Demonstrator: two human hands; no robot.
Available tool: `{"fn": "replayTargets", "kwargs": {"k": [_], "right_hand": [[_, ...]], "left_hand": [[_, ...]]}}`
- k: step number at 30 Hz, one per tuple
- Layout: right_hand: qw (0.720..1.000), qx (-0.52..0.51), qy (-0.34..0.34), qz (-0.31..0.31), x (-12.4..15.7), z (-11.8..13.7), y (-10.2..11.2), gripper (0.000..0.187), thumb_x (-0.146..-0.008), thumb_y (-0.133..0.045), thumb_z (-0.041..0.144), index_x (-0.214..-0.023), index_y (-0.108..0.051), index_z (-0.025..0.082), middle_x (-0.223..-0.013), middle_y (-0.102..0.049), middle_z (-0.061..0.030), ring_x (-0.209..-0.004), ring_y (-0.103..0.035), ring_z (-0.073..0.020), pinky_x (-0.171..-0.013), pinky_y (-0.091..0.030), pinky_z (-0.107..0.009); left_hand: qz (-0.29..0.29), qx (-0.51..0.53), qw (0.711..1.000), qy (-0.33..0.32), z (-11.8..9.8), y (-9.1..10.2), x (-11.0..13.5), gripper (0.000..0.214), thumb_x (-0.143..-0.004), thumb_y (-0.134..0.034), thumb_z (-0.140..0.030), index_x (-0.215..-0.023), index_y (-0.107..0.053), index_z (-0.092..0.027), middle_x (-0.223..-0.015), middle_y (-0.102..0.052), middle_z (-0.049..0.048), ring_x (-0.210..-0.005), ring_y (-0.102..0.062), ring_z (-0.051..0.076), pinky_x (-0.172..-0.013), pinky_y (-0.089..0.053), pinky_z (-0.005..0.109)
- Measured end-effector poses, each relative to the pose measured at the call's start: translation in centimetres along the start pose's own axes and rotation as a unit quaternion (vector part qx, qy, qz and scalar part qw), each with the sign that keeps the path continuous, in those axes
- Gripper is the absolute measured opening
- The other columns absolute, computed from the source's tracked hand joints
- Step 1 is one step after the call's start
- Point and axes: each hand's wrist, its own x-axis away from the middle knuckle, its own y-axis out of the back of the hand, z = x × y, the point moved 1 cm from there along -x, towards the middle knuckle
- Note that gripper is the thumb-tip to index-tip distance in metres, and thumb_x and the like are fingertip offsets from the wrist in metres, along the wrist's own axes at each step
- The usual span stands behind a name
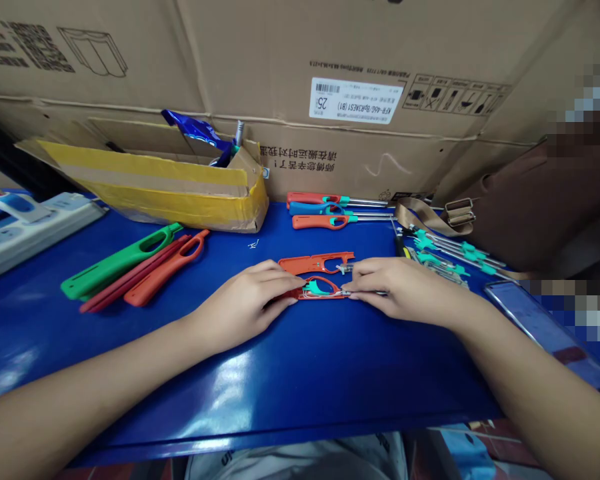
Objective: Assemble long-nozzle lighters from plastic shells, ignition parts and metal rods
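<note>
In the head view, an orange lighter half-shell [330, 297] lies on the blue table with a teal trigger [318, 288] and thin wires inside it. My left hand [260, 293] pinches its left end between thumb and fingers. At its other end my right hand [387, 283] is closed on a thin metal part [347, 291], mostly hidden by the fingers. Just behind lies a second orange half-shell [305, 264], with a small clear and metal piece [345, 269] at its right end, close to my right fingers.
Finished-looking long lighters [325, 221] lie behind the hands. Green and red shells [125, 263] rest at left, near a power strip [35, 227] and a taped carton [180, 190]. Teal-and-metal lighter parts [445, 253] and a phone [550, 333] are at right. A cardboard wall [250, 60] stands behind.
</note>
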Motion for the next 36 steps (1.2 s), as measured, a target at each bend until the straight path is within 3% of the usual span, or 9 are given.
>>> {"fn": "replayTargets", "kwargs": {"k": [8,15,25,30,36], "right_hand": [[0.986,0.154,0.043,0.043,-0.4,1.5,-0.9,0.028,-0.095,-0.048,0.004,-0.094,-0.073,0.015,-0.096,-0.069,-0.0102,-0.090,-0.063,-0.0220,-0.079,-0.047,-0.032],[0.980,0.186,0.008,0.062,-0.2,2.1,-1.4,0.027,-0.096,-0.048,0.007,-0.103,-0.073,0.013,-0.100,-0.068,-0.0112,-0.081,-0.064,-0.0212,-0.070,-0.046,-0.032],[0.998,0.011,-0.058,-0.029,-0.4,2.4,-0.9,0.020,-0.098,-0.052,0.019,-0.106,-0.070,0.017,-0.107,-0.065,-0.0104,-0.082,-0.064,-0.0185,-0.074,-0.051,-0.031],[0.996,-0.066,-0.047,-0.021,-0.7,1.9,-1.4,0.010,-0.096,-0.057,0.018,-0.105,-0.062,0.019,-0.110,-0.060,-0.0081,-0.074,-0.056,-0.0143,-0.064,-0.045,-0.026],[0.992,-0.115,-0.035,-0.035,-1.1,1.3,-2.0,0.011,-0.093,-0.057,0.011,-0.100,-0.062,0.019,-0.101,-0.060,-0.0053,-0.070,-0.052,-0.0125,-0.067,-0.043,-0.026]], "left_hand": [[0.006,-0.010,1.000,0.008,-0.1,0.1,-0.1,0.023,-0.099,-0.060,-0.019,-0.119,-0.072,-0.018,-0.107,-0.077,0.0071,-0.095,-0.067,0.021,-0.085,-0.057,0.035],[0.015,-0.007,1.000,0.023,-0.4,0.2,-0.1,0.023,-0.098,-0.060,-0.018,-0.119,-0.070,-0.018,-0.107,-0.077,0.0068,-0.099,-0.067,0.021,-0.087,-0.056,0.034],[0.025,0.006,0.999,0.024,-0.6,0.0,-0.2,0.020,-0.100,-0.057,-0.017,-0.114,-0.070,-0.020,-0.112,-0.075,0.0071,-0.103,-0.065,0.022,-0.092,-0.054,0.038],[0.024,0.011,0.999,0.025,-0.6,-0.1,-0.2,0.020,-0.100,-0.057,-0.017,-0.113,-0.071,-0.019,-0.112,-0.075,0.0067,-0.104,-0.064,0.022,-0.093,-0.053,0.038],[0.019,0.002,1.000,0.020,-0.6,-0.3,0.0,0.021,-0.100,-0.057,-0.017,-0.114,-0.073,-0.020,-0.112,-0.074,0.0076,-0.102,-0.063,0.022,-0.091,-0.053,0.038]]}}
